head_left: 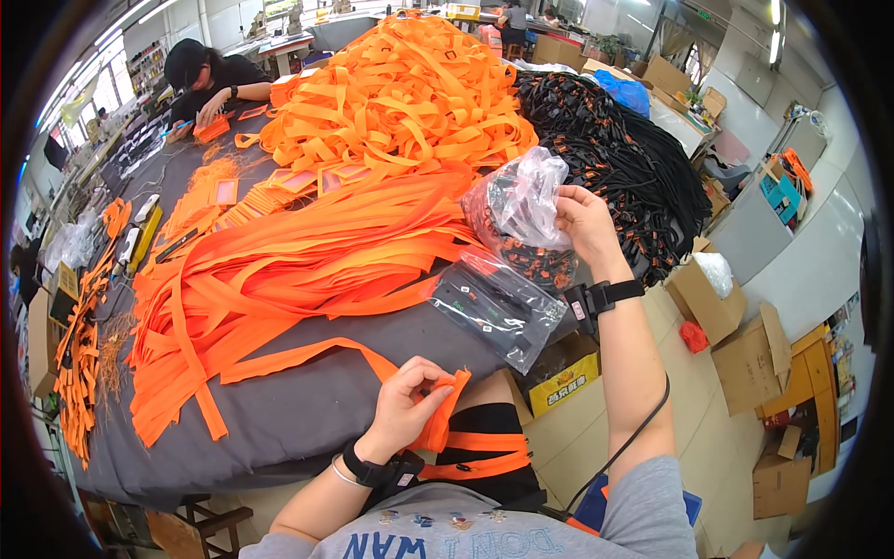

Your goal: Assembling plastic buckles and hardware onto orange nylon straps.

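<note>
Orange strip (pixel 441 419) clamped in the left grip (pixel 406 408), clear bag (pixel 527 197) pinched in the right grip (pixel 587 222)

At the left edge of the frame, short orange pieces (pixel 82 363) are strewn along the rim of the worktop (pixel 289 427), which is covered with dark grey cloth. Beside them, towards the upper left, a yellow-and-black tool (pixel 144 235) is laid down. At the upper left, small orange work is handled by a co-worker (pixel 244 74) in a black cap. Across the left and centre, a thick layer of long orange strips (pixel 307 253) is spread, and behind it a tall heap of orange webbing (pixel 400 107) is piled at the upper centre.

At the lower centre, the strip is held between the thumb and bent fingers of the left grip, above the lap. Just right of centre, a flat clear packet (pixel 498 306) with dark contents is seen near the worktop's edge. Above it, the bag of small dark and orange parts is held near its crumpled top by the right grip, fingers and thumb closed on the plastic. Behind, black cords (pixel 615 149) are heaped at the upper right. Farther right, cardboard boxes (pixel 712 300) are stood on the floor.
</note>
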Demonstrator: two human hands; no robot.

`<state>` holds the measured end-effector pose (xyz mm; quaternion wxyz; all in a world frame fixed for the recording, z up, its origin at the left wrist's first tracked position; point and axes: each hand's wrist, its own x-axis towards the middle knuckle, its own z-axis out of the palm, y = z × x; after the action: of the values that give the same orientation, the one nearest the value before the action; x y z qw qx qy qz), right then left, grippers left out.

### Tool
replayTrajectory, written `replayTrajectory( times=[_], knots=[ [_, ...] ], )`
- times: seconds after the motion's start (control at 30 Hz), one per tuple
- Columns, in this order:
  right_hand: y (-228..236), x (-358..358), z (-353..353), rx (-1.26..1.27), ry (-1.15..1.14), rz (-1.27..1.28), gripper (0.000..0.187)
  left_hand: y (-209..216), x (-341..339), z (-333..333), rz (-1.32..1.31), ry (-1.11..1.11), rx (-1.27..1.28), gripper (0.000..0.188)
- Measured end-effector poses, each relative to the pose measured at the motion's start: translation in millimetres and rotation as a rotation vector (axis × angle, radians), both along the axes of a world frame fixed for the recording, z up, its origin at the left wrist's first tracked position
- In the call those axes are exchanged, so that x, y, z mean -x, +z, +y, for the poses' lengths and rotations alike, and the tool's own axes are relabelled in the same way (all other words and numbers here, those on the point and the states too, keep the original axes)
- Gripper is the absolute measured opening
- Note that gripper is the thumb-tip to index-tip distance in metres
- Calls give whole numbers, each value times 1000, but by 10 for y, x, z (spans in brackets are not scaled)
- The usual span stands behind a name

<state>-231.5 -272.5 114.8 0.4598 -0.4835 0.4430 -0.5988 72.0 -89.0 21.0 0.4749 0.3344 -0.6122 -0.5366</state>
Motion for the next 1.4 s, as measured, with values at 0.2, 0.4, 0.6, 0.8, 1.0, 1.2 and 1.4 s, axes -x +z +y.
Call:
replayTrajectory(
  times=[0.2, 0.4, 0.6, 0.8, 1.0, 1.2, 1.4],
  knots=[
    [116, 64, 293, 234, -109, -290, 19, 9, 22, -2, 4, -7, 12, 12],
    [184, -661, 1207, 181, 123, -609, 16, 7, 6, -15, 186, 8, -70, 12],
    [-548, -1149, 1807, -203, 405, -537, 9, 137, 37, 76, 300, 57, -179, 13],
    [-795, -1360, 2000, -272, 400, -724, 11, 68, 80, 151, 254, 103, -198, 14],
    [-873, -1435, 2059, -119, 247, -463, 15, 85, 86, 182, 167, 142, -124, 14],
    [-784, -1470, 2111, -15, 191, -293, 17, 84, 74, 169, 157, 171, -89, 16],
    [-708, -1399, 2144, 12, 200, -96, 20, 265, 36, 170, -183, 211, 143, 27]
  ],
)
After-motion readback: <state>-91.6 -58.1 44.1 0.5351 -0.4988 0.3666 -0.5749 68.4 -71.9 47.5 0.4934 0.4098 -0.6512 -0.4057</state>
